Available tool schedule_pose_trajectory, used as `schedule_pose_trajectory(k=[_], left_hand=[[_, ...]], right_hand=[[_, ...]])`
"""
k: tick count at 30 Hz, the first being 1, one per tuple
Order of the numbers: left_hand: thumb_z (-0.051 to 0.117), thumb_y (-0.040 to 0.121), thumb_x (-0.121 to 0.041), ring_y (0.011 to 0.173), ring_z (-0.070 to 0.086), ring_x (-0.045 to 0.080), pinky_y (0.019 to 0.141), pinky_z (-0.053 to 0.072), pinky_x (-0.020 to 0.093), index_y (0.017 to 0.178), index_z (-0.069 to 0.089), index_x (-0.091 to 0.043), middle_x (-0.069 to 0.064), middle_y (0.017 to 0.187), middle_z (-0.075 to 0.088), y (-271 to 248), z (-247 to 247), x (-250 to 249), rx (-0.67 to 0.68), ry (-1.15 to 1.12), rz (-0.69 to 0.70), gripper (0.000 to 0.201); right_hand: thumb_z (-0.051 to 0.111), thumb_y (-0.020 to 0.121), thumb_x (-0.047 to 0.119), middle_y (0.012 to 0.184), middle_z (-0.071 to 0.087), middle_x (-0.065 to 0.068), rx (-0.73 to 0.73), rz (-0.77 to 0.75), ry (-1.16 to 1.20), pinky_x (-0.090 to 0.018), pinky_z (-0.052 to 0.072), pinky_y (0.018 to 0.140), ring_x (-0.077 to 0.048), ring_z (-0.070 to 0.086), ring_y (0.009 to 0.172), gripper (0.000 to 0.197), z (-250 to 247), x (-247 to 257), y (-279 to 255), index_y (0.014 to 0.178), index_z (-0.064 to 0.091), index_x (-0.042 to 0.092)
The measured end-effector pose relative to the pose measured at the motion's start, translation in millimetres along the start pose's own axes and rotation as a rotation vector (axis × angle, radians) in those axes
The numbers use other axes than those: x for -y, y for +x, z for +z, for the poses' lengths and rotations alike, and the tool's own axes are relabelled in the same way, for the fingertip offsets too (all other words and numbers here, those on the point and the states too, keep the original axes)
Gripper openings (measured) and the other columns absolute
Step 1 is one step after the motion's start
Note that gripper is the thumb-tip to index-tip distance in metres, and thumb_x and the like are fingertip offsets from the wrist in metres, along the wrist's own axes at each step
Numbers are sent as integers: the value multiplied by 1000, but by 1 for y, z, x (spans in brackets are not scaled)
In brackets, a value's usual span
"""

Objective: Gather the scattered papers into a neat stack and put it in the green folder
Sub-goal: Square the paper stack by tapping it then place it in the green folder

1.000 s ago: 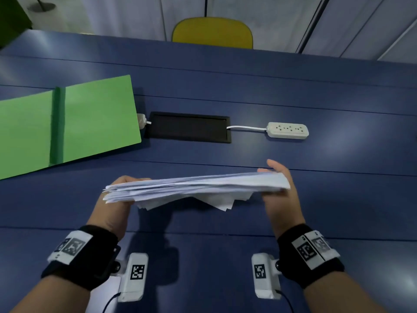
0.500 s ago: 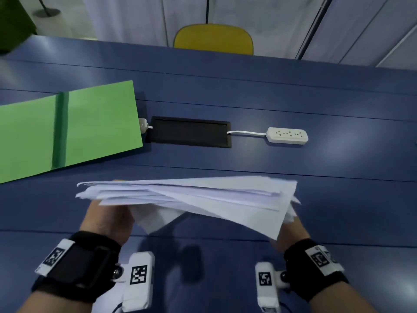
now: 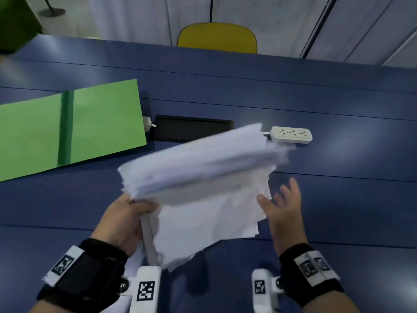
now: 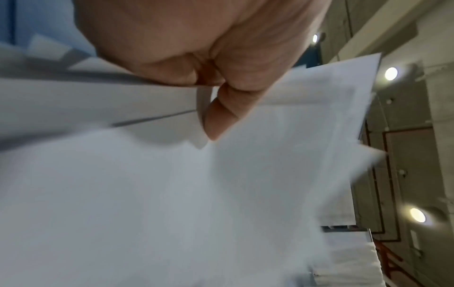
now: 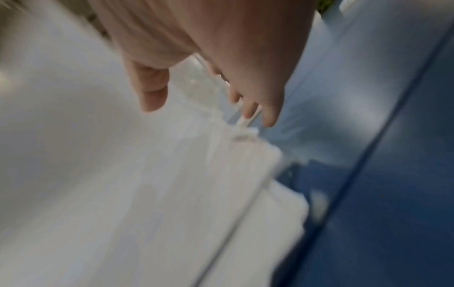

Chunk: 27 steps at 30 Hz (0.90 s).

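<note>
— Listing first: item one, the stack of papers [image 3: 198,168]?
— White sheets, uneven, motion-blurred; raised off the blue tabletop [image 3: 338,199] and tilted, the far right corner highest. Lower sheets hang down toward the near edge. Edges not squared.

— What holds it?
— The left hand [image 3: 123,220], at the stack's near left corner. In the left wrist view the thumb [image 4: 218,118] lies across the top sheet with fingers curled beneath, a firm pinch on the papers.

— And the right hand [image 3: 282,206]?
— Just right of the stack, fingers spread and straight, holding nothing. The right wrist view (badly smeared) shows fingertips [image 5: 269,116] near the papers' edge; whether they touch it I cannot tell.

— Item two, the green folder [image 3: 67,129]?
— Lying open and flat on the tabletop at far left, a darker spine strip running down its middle. Well apart from the papers; no sheet on it.

— Remaining entries?
— One white power strip [image 3: 291,134] on the tabletop, far right of the stack, its cord partly hidden behind the papers. One black recessed panel [image 3: 191,128] between folder and power strip. One yellow chair [image 3: 216,37] beyond the tabletop's far edge. Black wristbands with printed markers on both wrists.
</note>
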<state>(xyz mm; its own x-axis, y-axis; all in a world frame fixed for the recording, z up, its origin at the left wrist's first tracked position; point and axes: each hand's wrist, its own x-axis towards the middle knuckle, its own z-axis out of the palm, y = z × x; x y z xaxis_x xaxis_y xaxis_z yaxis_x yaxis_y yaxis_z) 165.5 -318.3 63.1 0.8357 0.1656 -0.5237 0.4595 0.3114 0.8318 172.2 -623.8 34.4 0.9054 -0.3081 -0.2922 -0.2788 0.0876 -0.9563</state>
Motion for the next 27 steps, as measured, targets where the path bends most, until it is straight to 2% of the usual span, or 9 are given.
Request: schedule_pose_trajectory(k=[2, 4, 8, 11, 13, 17, 23, 25, 27], left_hand=[[54, 88, 12, 76, 72, 27, 63, 54, 31, 104, 67, -4, 17, 96, 73, 5, -3, -4, 82, 16, -15, 26], [52, 88, 14, 97, 71, 33, 77, 57, 37, 116, 62, -2, 17, 108, 74, 10, -5, -7, 119, 33, -33, 34], [57, 86, 12, 91, 72, 34, 80, 56, 45, 110, 63, -3, 16, 104, 75, 24, -13, 3, -11, 272, -27, 29], [59, 80, 10, 88, 70, 37, 83, 56, 50, 101, 62, -2, 20, 102, 73, 33, -26, 16, -98, 357, -98, 25], [57, 87, 9, 86, 67, 35, 79, 55, 44, 97, 61, -5, 18, 97, 71, 31, -31, 23, -120, 314, -130, 18], [59, 91, 3, 90, 69, 38, 86, 53, 51, 107, 63, -9, 17, 101, 75, 26, -34, 42, -78, 167, -193, 21], [55, 90, 10, 102, 67, 43, 92, 51, 52, 119, 60, -1, 23, 112, 71, 26, -45, 45, -22, 166, -172, 32], [54, 89, 11, 99, 67, 42, 87, 52, 48, 120, 60, -1, 23, 112, 71, 24, -51, 42, 12, 155, -188, 33], [54, 89, 10, 96, 68, 41, 84, 53, 48, 118, 60, -3, 22, 110, 72, 25, -54, 43, 22, 157, -215, 32]], right_hand=[[73, 90, 12, 128, 60, 14, 67, -37, -118, -23, 49, 94, -9, 58, 122, 57, -8, 14, 11, 142, 50, 19], [73, 90, 15, 114, 71, 2, 159, 15, -259, -25, 51, 89, -18, 67, 109, 36, -10, 21, 21, 124, 62, 17], [69, 92, 26, 119, 64, -1, 198, 100, -519, -26, 48, 82, -18, 63, 108, 36, -8, 14, 27, 125, 59, 19], [65, 95, 25, 125, 58, -4, 186, 154, -616, -32, 47, 92, -20, 59, 110, 41, -9, 1, 27, 133, 55, 16], [64, 96, 24, 124, 58, -4, 226, 177, -631, -37, 49, 98, -20, 59, 110, 42, -8, -4, 25, 136, 53, 15], [62, 96, 22, 119, 65, -6, 268, 146, -642, -36, 52, 89, -22, 65, 101, 29, 0, -7, 23, 124, 57, 16], [45, 104, 24, 157, 38, -4, 246, 102, -776, -32, 35, 111, -22, 46, 136, 55, 2, 0, 47, 157, 30, 20], [43, 105, 20, 146, 52, -7, 274, 129, -796, -28, 40, 98, -21, 55, 117, 49, 4, 2, 56, 153, 38, 17], [47, 99, 14, 125, 64, -5, 276, 128, -846, -32, 47, 90, -22, 58, 100, 35, 8, -3, 64, 132, 61, 17]])
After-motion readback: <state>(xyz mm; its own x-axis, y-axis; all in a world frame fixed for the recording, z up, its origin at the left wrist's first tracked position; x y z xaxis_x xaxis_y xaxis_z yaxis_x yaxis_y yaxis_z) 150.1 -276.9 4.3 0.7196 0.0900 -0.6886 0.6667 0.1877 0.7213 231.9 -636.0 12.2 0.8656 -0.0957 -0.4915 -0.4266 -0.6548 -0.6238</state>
